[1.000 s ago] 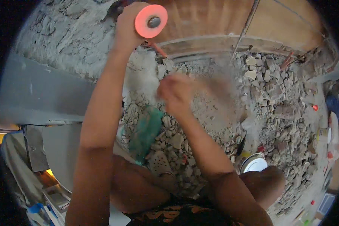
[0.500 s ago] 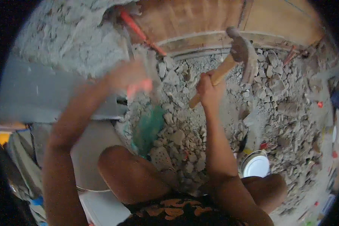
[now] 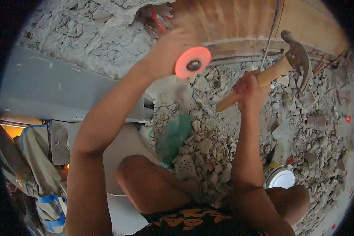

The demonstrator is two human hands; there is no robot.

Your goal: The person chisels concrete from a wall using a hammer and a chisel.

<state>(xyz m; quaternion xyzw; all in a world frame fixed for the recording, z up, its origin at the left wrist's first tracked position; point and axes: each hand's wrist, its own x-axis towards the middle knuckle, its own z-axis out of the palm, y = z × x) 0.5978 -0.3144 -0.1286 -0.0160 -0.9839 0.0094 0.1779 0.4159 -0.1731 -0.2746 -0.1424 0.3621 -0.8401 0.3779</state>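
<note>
Chisel set to broken wall, hammer raised.
Left hand [image 3: 165, 53] wrapped tight round chisel [image 3: 173, 43], its pink guard disc [image 3: 192, 63] facing camera, shaft running toward 11 o'clock into rough plaster wall [image 3: 94, 39]. Right hand [image 3: 249, 88] fisted on wooden hammer [image 3: 281, 65] handle, head at 2 o'clock from disc (apart, above rubble [image 3: 303, 118]).

Rubble-strewn floor [image 3: 326, 173] (metal bowl [image 3: 281, 179] too)
</note>
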